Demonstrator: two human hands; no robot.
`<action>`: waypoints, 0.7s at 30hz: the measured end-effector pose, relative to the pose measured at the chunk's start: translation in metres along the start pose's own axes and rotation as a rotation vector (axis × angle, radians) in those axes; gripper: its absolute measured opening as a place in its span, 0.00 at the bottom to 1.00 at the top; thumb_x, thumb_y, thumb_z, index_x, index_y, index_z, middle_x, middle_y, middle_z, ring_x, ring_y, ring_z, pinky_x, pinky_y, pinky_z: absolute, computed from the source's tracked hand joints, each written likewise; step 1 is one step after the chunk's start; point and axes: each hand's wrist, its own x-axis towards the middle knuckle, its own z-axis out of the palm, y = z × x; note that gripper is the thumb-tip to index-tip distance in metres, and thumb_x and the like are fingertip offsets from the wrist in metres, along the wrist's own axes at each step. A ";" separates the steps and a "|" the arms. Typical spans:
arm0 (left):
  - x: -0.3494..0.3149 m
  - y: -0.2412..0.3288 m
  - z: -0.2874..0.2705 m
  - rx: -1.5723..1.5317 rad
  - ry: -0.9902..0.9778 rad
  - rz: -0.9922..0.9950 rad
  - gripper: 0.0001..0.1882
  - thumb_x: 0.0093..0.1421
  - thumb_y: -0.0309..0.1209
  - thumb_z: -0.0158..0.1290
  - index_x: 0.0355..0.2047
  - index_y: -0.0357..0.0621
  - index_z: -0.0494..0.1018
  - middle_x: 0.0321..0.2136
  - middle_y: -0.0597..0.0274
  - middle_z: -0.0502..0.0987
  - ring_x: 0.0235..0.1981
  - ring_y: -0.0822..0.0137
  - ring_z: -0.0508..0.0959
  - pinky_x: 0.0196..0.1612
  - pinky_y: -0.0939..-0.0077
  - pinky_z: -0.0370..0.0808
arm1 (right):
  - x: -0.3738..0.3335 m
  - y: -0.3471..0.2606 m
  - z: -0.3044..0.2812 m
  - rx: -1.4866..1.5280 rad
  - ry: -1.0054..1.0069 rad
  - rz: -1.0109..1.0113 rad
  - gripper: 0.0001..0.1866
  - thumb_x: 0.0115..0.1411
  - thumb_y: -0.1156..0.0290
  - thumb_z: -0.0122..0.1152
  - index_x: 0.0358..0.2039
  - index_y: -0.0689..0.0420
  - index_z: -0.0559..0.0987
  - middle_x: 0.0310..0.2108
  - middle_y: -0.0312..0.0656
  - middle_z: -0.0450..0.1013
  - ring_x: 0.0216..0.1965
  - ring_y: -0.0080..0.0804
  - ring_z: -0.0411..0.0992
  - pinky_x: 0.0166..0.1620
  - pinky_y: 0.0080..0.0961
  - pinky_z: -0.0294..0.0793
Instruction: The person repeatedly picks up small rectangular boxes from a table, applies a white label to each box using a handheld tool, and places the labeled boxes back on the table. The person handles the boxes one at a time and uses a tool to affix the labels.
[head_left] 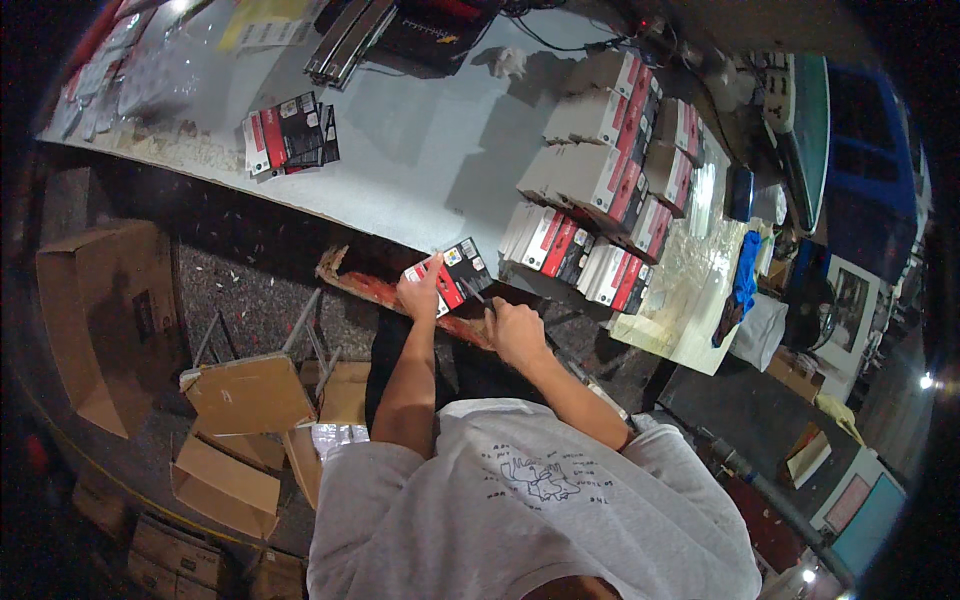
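At the table's near edge, my left hand (419, 293) grips a flat printed carton (463, 266) in black, red and white, with the thumb on its face. My right hand (516, 332) is closed just right of it, around a thin dark stick-like tool (472, 291) whose tip reaches the carton's lower right side. The tool's exact kind does not show. A small pile of similar flat cartons (290, 133) lies on the table to the left. Tall stacks of the same cartons (600, 185) stand to the right of my hands.
The grey-white table (400, 180) carries metal rails (348, 40) and a dark box (430, 35) at its far side. A phone-like dark object (739, 194) and blue cloth (746, 275) lie far right. Open cardboard boxes (110, 320) and a cardboard-topped stool (248, 395) stand on the left floor.
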 end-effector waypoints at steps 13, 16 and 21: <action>0.003 0.010 -0.003 -0.032 -0.090 0.018 0.21 0.43 0.45 0.64 0.23 0.35 0.78 0.19 0.56 0.78 0.19 0.66 0.77 0.27 0.70 0.72 | 0.004 -0.008 -0.005 -0.002 -0.085 0.071 0.16 0.56 0.61 0.51 0.37 0.61 0.75 0.23 0.57 0.73 0.27 0.56 0.73 0.34 0.46 0.73; 0.002 0.015 -0.005 0.010 -0.085 0.072 0.19 0.44 0.43 0.64 0.22 0.36 0.78 0.17 0.59 0.78 0.18 0.68 0.77 0.25 0.71 0.71 | 0.005 -0.009 -0.007 0.006 -0.095 0.086 0.16 0.56 0.62 0.51 0.38 0.61 0.75 0.23 0.57 0.73 0.28 0.55 0.73 0.35 0.45 0.73; 0.003 0.015 -0.006 -0.005 -0.101 0.043 0.19 0.43 0.43 0.65 0.22 0.36 0.77 0.18 0.57 0.78 0.18 0.68 0.77 0.25 0.72 0.72 | 0.004 -0.004 -0.004 0.016 -0.078 0.079 0.16 0.56 0.61 0.52 0.37 0.61 0.75 0.23 0.56 0.73 0.28 0.55 0.73 0.35 0.45 0.73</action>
